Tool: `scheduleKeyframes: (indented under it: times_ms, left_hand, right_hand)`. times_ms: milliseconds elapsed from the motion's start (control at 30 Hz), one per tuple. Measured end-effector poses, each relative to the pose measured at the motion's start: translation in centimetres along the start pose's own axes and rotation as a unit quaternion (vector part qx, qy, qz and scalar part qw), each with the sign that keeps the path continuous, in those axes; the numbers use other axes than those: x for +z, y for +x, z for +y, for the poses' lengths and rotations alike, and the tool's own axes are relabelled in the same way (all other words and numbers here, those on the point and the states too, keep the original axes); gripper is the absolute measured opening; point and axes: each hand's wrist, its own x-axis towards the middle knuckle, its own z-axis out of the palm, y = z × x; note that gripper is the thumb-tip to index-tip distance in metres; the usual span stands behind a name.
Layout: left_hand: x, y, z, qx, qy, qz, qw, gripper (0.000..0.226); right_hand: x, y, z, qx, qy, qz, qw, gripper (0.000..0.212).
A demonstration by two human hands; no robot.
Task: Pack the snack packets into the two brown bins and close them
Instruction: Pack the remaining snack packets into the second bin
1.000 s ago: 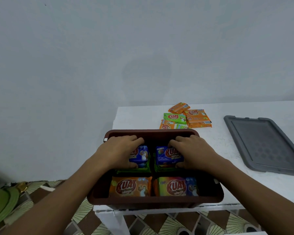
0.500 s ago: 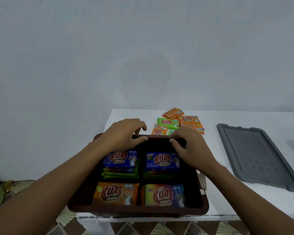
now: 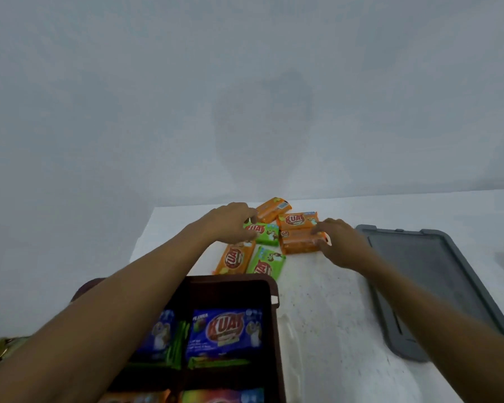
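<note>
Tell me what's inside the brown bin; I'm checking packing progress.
In the brown bin, blue packets top stacks of green packets; an orange packet and a multicoloured packet show at the frame's edge. The left forearm hides its left side; deeper layers are covered.

The bin (image 3: 274, 315) sits at the desk's (image 3: 317, 315) near left edge, with packed packets (image 3: 226, 330) in its compartments. Loose packets (image 3: 264, 264) lie behind it, the lid (image 3: 419, 271) to their right. The left grip (image 3: 233, 225) and right grip (image 3: 341, 242) seem to touch them.

"KUAT" on blue packet (image 3: 226, 333) in brown bin (image 3: 275, 330); same on orange packet (image 3: 297, 220), green packet (image 3: 266, 233) on table (image 3: 317, 315).
</note>
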Motion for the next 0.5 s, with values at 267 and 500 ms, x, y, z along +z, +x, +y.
scheduleKeyframes:
  times_ms: [267, 500]
  left_hand:
    - [1.5, 9.8, 1.8, -0.072, 0.007, -0.023, 0.997, 0.054]
    - [4.5, 14.1, 2.0, -0.151, -0.018, -0.011, 0.988, 0.065]
  right_hand:
    - [0.6, 7.8, 2.3, 0.033, 0.036, -0.145, 0.988, 0.072]
    - [0.5, 9.3, 4.3, 0.046, 0.042, -0.164, 0.985, 0.072]
